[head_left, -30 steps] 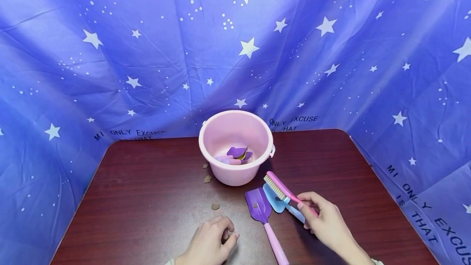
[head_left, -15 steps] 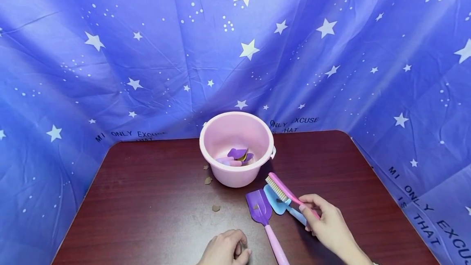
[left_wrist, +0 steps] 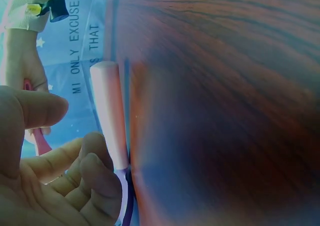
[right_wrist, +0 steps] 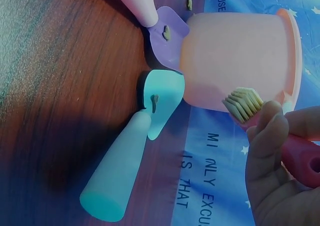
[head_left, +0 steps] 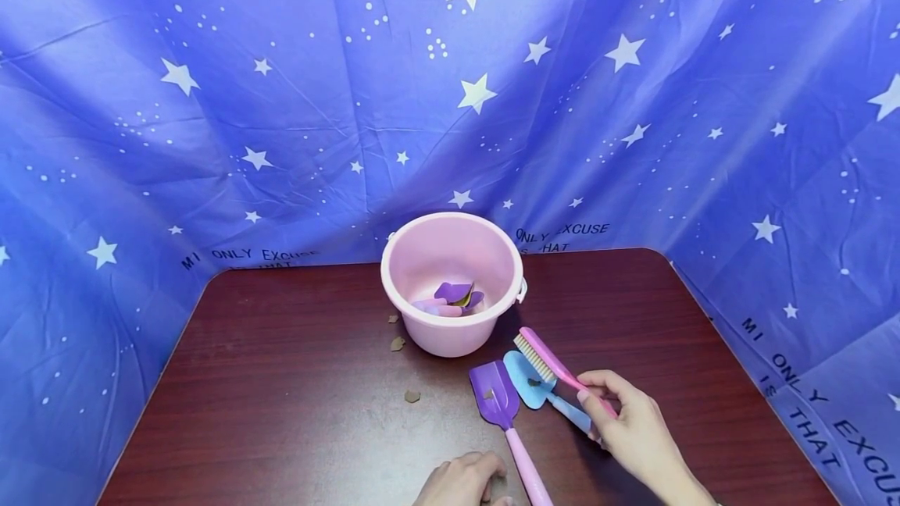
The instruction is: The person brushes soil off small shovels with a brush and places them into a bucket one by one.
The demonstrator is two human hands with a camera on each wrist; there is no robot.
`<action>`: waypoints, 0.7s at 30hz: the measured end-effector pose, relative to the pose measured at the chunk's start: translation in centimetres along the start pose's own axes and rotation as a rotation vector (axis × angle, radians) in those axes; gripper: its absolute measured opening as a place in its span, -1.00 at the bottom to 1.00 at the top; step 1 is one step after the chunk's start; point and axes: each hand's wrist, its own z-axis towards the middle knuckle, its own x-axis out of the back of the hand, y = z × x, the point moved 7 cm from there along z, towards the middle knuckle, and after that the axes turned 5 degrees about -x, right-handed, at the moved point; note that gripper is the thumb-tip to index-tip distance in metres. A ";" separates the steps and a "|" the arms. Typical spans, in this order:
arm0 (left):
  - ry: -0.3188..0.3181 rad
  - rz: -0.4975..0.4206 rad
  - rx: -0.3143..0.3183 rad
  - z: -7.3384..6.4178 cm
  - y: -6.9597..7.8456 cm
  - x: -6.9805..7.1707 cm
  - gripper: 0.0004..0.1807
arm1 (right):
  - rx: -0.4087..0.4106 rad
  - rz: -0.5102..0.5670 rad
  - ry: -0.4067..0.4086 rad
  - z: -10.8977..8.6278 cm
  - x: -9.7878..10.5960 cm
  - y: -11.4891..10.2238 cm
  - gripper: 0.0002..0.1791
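My right hand (head_left: pixel 636 424) grips a pink brush (head_left: pixel 544 354) by its handle, its pale bristles above a blue toy shovel (head_left: pixel 529 381) on the table. In the right wrist view the brush (right_wrist: pixel 300 161) is clear of the shovel, and a small brown flake lies on the blue blade. Left of that shovel lies a purple shovel (head_left: pixel 495 393) with a pink handle, also bearing a flake. My left hand (head_left: pixel 460 482) is low at the frame's bottom, beside that handle. In the left wrist view its fingers (left_wrist: pixel 102 186) curl loosely with nothing between them.
A pink bucket (head_left: pixel 450 334) stands behind the shovels, with purple and pink pieces inside. Brown flakes (head_left: pixel 412 396) lie left of the purple shovel and beside the bucket on the dark wooden table (head_left: pixel 281 412). A blue starry curtain (head_left: pixel 316 100) surrounds the table.
My left hand has moved right and nearer the front edge, toward the purple shovel's handle. My right hand has shifted the brush slightly right, uncovering more of the blue shovel's blade.
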 end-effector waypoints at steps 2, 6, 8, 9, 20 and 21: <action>-0.017 -0.018 -0.005 0.2 0.1 -0.3 -0.77 | 0.003 -0.008 0.005 0.0 0.1 0.0 -0.84; -0.023 0.014 -0.048 0.6 0.4 -0.7 -0.75 | 0.016 -0.033 0.020 0.0 0.4 0.0 -0.83; -0.018 0.029 -0.071 0.7 0.6 -0.9 -0.73 | 0.016 -0.043 0.027 0.0 0.5 0.0 -0.83; -0.018 0.033 -0.081 0.8 0.7 -1.0 -0.72 | 0.016 -0.049 0.030 0.0 0.6 0.0 -0.82; 0.000 0.144 -0.082 1.3 1.3 -1.9 -0.56 | 0.058 -0.080 0.050 0.0 0.9 0.0 -0.79; -0.007 0.146 -0.075 1.4 1.3 -2.1 -0.55 | 0.064 -0.083 0.052 0.0 0.9 0.0 -0.78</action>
